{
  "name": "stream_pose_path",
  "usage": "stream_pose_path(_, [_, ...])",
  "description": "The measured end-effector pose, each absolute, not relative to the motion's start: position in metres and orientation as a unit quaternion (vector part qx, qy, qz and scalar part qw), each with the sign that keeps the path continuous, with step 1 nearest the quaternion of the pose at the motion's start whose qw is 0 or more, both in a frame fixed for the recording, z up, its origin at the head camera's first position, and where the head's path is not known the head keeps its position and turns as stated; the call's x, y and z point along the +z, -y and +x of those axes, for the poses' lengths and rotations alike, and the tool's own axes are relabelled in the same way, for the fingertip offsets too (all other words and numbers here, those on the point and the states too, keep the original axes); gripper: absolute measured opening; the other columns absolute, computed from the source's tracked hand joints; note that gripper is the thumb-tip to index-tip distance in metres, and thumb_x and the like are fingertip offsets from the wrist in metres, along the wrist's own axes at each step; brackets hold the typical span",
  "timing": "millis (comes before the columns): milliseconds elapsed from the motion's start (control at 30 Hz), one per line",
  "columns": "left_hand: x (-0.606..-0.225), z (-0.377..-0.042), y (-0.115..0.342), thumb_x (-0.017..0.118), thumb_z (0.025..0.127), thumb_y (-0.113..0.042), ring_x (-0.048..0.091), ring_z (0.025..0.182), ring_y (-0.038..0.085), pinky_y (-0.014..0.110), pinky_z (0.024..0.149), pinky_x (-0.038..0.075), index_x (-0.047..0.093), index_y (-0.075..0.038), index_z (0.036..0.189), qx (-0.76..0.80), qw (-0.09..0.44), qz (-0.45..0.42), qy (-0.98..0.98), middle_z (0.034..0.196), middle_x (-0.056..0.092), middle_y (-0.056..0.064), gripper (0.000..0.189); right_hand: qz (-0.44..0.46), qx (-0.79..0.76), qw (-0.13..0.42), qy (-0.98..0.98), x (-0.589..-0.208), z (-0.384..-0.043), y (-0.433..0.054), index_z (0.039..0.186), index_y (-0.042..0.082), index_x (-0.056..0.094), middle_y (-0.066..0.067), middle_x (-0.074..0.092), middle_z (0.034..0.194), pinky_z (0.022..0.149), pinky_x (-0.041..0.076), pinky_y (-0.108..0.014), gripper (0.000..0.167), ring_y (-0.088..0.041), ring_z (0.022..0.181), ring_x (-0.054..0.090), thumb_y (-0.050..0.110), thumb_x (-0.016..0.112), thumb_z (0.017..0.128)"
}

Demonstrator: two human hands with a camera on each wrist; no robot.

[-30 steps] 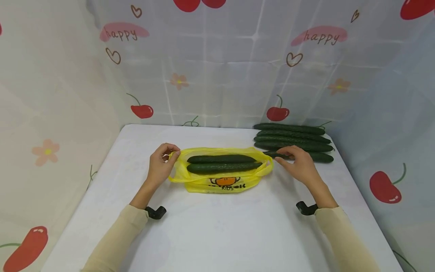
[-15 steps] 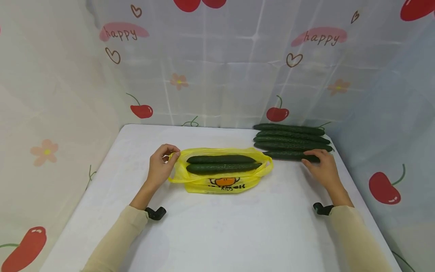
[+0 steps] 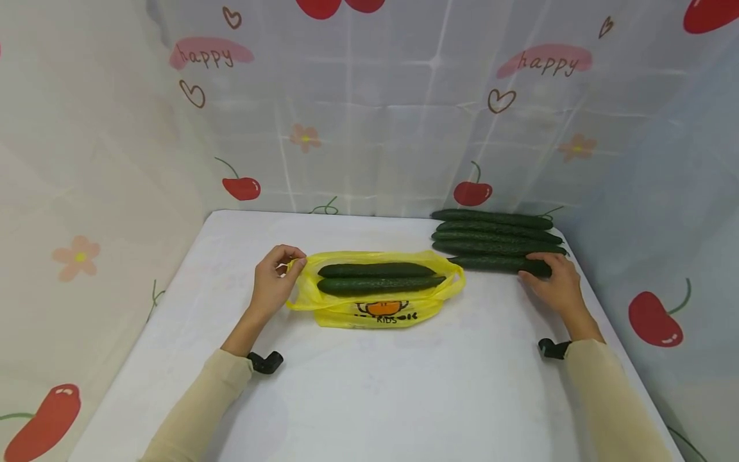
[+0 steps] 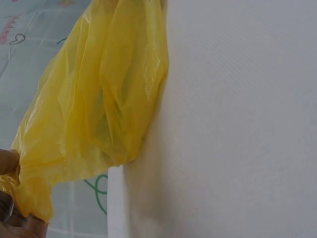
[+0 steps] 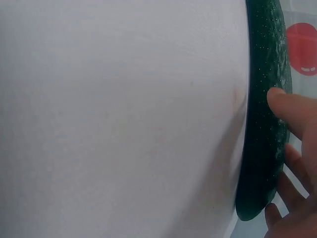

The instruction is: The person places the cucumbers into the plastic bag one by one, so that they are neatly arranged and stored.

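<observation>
A yellow plastic bag lies with its mouth spread on the table, two dark green cucumbers side by side inside it. My left hand pinches the bag's left handle between thumb and fingers; in the left wrist view the yellow film stretches away from the fingertips. At the right, my right hand grips the right end of the nearest cucumber in a row. The right wrist view has the thumb on one side of this cucumber and the fingers at its other side.
Behind the gripped cucumber, several more cucumbers lie parallel at the table's back right corner. A white cloth covers the table. Printed curtains stand at the back and both sides.
My right hand has moved right from beside the bag's right handle to the far end of the nearest cucumber and taken hold of it. The left hand stays on the bag.
</observation>
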State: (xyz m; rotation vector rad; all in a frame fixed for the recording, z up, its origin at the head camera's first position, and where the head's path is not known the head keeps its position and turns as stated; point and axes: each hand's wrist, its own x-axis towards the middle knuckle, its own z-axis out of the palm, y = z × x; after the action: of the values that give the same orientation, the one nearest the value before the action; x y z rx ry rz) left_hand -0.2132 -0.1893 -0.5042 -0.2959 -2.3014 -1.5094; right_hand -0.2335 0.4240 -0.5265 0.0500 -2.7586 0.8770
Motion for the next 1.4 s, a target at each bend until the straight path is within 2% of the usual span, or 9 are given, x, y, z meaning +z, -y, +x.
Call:
stream_pose_path(267, [-0.506,-0.214,0.189,0.073,0.104,-0.019,0.062,0.098,0.014,0.015,0.077,0.05,0.073,-0.012,0.111,-0.538,0.184,-0.11,0.815,0.11,0.072,0.005,0.009,0.043,0.28,0.142,0.949,-0.531,-0.236,-0.425,0.133,0.007,0.072,-0.033,0.047,0.128,0.104,0.023,-0.075,0.048,-0.053,0.124,0.037,0.028,0.087,0.092])
stream_pose_path(400, [-0.505,-0.213,0.189,0.073,0.105,-0.02,0.062,0.099,0.015,0.016,0.079,0.05,0.073,-0.013,0.111,-0.535,0.184,-0.106,0.818,0.11,0.072,0.005,0.009,0.051,0.268,0.138,0.952,-0.53,-0.236,-0.425,0.134,0.009,0.071,-0.035,0.049,0.134,0.105,0.022,-0.077,0.045,-0.056,0.125,0.037,0.024,0.086,0.093])
stream_pose_path(600, [-0.504,-0.213,0.19,0.072,0.105,-0.02,0.062,0.1,0.015,0.016,0.079,0.05,0.073,-0.013,0.112,-0.533,0.182,-0.104,0.819,0.111,0.073,0.005,0.01,0.065,0.249,0.114,0.96,-0.529,-0.237,-0.425,0.138,0.009,0.064,-0.034,0.049,0.146,0.101,0.027,-0.081,0.046,-0.063,0.128,0.04,0.015,0.082,0.096])
stream_pose_path(867, [-0.503,-0.214,0.189,0.073,0.105,-0.018,0.062,0.1,0.013,0.015,0.078,0.049,0.074,-0.012,0.111,-0.531,0.192,-0.104,0.818,0.111,0.073,0.005,0.009,0.097,0.224,0.121,0.962,-0.526,-0.235,-0.424,0.139,0.008,0.064,-0.031,0.054,0.143,0.099,0.032,-0.079,0.047,-0.061,0.125,0.043,0.012,0.081,0.096])
stream_pose_path(1400, [-0.501,-0.213,0.19,0.073,0.104,-0.018,0.062,0.101,0.014,0.015,0.078,0.049,0.073,-0.012,0.111,-0.524,0.192,-0.105,0.823,0.11,0.073,0.005,0.009,0.089,0.266,0.137,0.95,-0.53,-0.218,-0.429,0.143,0.011,0.063,-0.03,0.05,0.139,0.087,0.026,-0.073,0.044,-0.056,0.119,0.038,0.016,0.076,0.101])
